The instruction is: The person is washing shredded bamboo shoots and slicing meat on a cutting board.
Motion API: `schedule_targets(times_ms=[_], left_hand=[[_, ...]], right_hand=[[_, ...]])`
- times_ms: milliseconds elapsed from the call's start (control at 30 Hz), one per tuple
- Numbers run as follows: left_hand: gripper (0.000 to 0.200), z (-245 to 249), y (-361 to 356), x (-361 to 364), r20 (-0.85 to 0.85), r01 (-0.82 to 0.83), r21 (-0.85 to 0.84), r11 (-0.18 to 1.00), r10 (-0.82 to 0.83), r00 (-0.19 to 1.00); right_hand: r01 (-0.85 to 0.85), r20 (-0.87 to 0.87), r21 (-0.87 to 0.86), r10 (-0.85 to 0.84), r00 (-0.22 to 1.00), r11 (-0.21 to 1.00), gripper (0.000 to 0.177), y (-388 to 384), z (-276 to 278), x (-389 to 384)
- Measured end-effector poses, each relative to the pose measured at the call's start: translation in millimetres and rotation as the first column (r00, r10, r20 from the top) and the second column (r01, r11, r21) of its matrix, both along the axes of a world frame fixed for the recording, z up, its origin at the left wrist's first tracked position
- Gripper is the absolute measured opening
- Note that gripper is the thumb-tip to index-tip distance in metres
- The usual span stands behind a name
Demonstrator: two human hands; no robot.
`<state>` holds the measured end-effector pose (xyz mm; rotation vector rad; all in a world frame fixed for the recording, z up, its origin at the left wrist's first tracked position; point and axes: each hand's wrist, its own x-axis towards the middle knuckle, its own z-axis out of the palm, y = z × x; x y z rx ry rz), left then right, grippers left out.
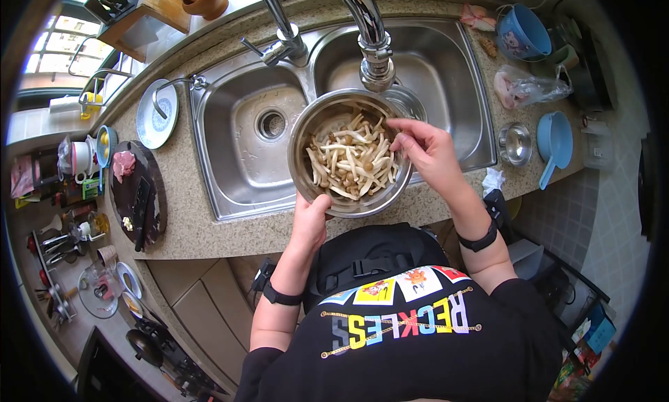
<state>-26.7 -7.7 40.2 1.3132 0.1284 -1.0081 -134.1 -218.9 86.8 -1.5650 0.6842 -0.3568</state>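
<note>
A steel bowl (303, 182) full of pale, brown-capped mushrooms (354, 158) is held over the front of the double sink, below the faucet (376, 60). My left hand (311, 221) is closed on the bowl's near-left rim, thumb against its outside and the other fingers hidden underneath. Over the right rim, my right hand (425, 148) has thumb and index finger brought together beside the mushrooms. Whatever lies between those fingertips is too small to make out.
Left of the sink (216, 151) are a plate (157, 113) and a round cutting board (162, 200) with a knife (142, 210) and raw meat (124, 164). To the right lie a small metal bowl (515, 143), a blue pan (555, 141) and a plastic bag (529, 87).
</note>
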Motion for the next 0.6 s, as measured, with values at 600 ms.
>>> schedule_targets(times_ms=[600], left_hand=[[0.048, -12, 6, 9, -0.048, -0.034, 0.031, 0.999, 0.035, 0.998]], right_hand=[[0.275, 0.115, -0.29, -0.252, 0.961, 0.917, 0.013, -17, -14, 6]])
